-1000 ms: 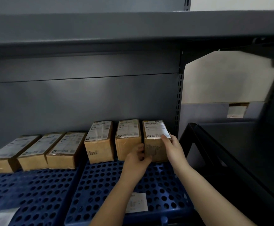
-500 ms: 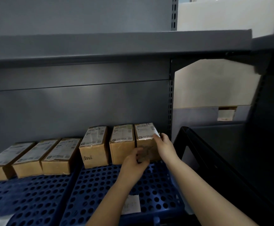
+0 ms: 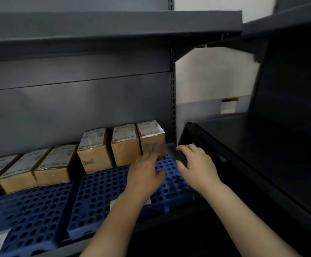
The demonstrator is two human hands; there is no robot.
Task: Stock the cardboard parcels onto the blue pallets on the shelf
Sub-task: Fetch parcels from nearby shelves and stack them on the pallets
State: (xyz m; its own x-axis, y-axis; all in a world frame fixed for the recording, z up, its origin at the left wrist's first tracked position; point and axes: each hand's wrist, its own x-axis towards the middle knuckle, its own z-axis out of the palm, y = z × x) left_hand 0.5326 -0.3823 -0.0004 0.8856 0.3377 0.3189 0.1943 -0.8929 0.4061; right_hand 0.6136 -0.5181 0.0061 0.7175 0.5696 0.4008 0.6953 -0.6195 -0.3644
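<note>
Both hands (image 3: 147, 171) (image 3: 197, 164) have let go, fingers loose, off the brown white-labelled parcel (image 3: 151, 138).

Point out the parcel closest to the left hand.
The rightmost parcel, at the end of the row on the right pallet. The left hand reaches its front face; the five other parcels sit further left.

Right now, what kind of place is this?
Probably a stockroom or warehouse: grey metal shelving, labelled cardboard parcels in a row, and perforated blue pallets under them.
</note>
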